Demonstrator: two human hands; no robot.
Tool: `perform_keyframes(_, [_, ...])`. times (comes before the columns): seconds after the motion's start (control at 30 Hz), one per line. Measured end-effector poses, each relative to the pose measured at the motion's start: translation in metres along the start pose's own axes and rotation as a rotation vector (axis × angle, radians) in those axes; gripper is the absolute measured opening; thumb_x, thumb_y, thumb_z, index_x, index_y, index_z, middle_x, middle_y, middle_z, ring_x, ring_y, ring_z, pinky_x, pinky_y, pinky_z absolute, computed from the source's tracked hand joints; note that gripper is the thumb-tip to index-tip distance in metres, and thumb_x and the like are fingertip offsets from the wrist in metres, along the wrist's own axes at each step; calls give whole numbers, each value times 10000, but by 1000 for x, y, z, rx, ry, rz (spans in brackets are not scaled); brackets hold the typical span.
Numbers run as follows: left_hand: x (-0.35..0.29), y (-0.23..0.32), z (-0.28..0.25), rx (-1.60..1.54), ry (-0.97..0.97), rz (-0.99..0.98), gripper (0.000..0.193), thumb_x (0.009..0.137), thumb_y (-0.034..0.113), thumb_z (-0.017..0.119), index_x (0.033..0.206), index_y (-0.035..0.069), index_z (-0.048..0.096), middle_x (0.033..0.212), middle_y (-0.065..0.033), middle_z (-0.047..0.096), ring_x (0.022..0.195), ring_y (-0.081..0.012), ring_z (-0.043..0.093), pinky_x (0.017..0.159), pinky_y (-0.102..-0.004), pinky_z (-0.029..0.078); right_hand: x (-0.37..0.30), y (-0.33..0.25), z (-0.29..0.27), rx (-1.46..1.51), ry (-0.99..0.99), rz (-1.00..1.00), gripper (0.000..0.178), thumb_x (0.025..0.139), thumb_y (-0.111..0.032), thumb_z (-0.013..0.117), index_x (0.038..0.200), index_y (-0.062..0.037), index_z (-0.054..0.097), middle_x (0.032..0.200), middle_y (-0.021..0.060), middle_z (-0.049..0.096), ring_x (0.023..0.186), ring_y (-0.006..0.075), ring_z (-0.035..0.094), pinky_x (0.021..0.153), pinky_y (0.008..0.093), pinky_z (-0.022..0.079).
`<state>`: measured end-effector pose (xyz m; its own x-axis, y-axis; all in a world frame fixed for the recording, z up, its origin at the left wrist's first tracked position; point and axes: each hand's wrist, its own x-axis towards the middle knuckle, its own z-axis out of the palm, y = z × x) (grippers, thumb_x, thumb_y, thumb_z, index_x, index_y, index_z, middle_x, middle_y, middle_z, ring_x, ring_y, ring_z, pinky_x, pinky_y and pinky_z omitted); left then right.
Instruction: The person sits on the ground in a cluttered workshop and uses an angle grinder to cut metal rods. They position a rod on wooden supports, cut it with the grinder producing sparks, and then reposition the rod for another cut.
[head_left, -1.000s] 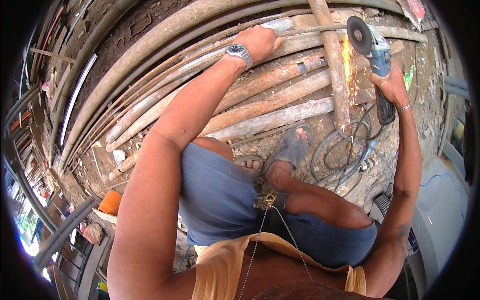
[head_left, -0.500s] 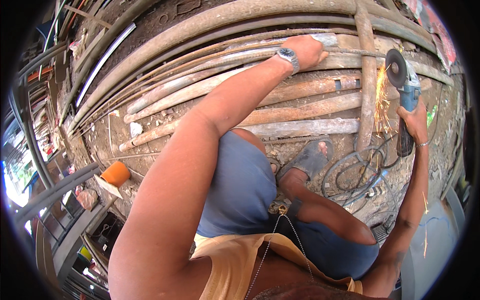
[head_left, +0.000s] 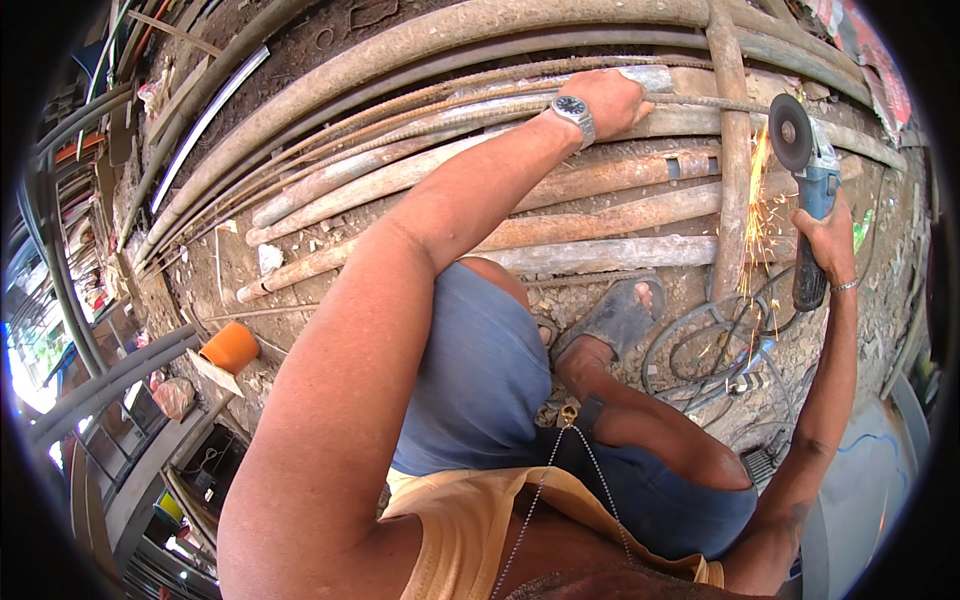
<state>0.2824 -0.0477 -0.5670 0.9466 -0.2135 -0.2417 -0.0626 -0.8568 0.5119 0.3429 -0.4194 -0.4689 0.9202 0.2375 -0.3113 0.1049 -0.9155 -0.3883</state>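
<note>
My left hand [head_left: 612, 102], wearing a wristwatch, is closed around a ribbed steel bar [head_left: 700, 101]. Past my fingers the bar runs right, over an upright pole [head_left: 733, 150], to the cutting disc [head_left: 791, 132]. That disc belongs to a blue and black angle grinder [head_left: 817, 196], held around its body by my right hand [head_left: 832, 243]. Orange sparks [head_left: 757, 200] stream down from where bar and disc meet. The exact contact spot is too small to make out.
Several weathered poles [head_left: 610, 217] lie on the dirt beneath the bar. Looped cables [head_left: 680, 350] rest beside my sandalled foot [head_left: 615, 325], below the sparks. At left are an orange cup-shaped object [head_left: 230, 347] and metal frames. A grey panel [head_left: 860, 490] stands at lower right.
The grinder has shifted very slightly left and up. The spark stream reaches further down, toward the cables. My left hand keeps its place on the steel bar.
</note>
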Motion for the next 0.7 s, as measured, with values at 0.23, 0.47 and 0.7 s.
perform_keyframes(0.23, [0, 0, 2, 19, 14, 3, 417, 977, 372, 522, 878, 7, 696, 840, -249, 699, 821, -411, 695, 754, -505, 554, 3, 5, 1, 20, -4, 49, 564, 684, -224, 754, 1164, 9, 572, 958, 152, 677, 845, 257, 650, 802, 370, 511])
perform_keyframes(0.47, [0, -1, 2, 20, 17, 7, 411, 978, 375, 525, 895, 10, 693, 859, -245, 703, 837, -405, 696, 758, -504, 553, 2, 5, 2, -3, -8, 43, 542, 697, -224, 746, 1154, 10, 574, 944, 141, 672, 825, 251, 639, 783, 371, 508])
perform_keyframes(0.7, [0, 0, 2, 24, 15, -1, 407, 976, 378, 530, 900, 15, 699, 859, -238, 705, 838, -400, 697, 764, -502, 554, 5, 5, 2, -5, -2, 39, 546, 703, -225, 749, 1163, 12, 573, 946, 145, 673, 838, 250, 637, 788, 372, 506])
